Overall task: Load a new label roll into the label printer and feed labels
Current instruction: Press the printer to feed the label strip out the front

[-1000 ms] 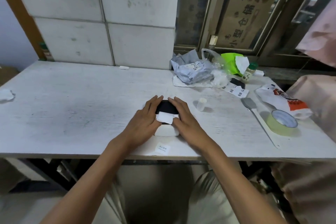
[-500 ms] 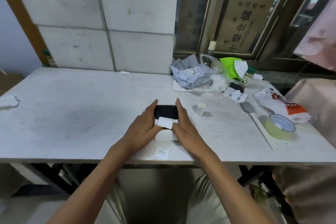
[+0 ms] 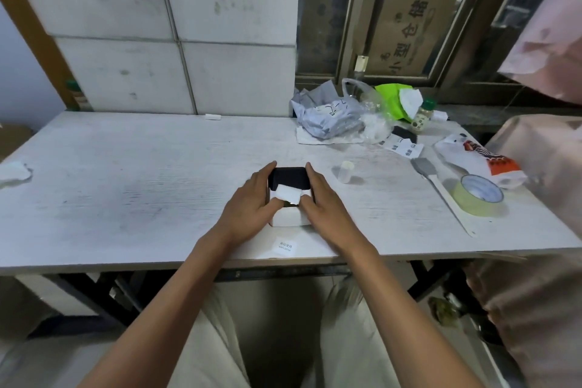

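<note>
- Left hand [image 3: 252, 198] and right hand [image 3: 324, 201] clasped around label printer [image 3: 289, 217], one per side.
- Thumbs pinning white label [image 3: 288, 194] at black lid [image 3: 289, 177].
- Resting on table [image 3: 126, 183].

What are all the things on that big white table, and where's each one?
Small label printer with white body and black lid: one, middle front, between both hands.
Blank white label strip: one, sticking out over the printer's top.
Printed white label: one, front edge, just before the printer.
Small translucent plastic vial: one, right of the printer.
Yellowish tape roll: one, far right.
Grey-headed white-handled brush: one, left of the tape.
Grey plastic mailer bag: one, back right.
Bright green bag: one, back right by the window.
White wooden table: one.
Left hand: on the printer's left side.
Right hand: on its right side.
</note>
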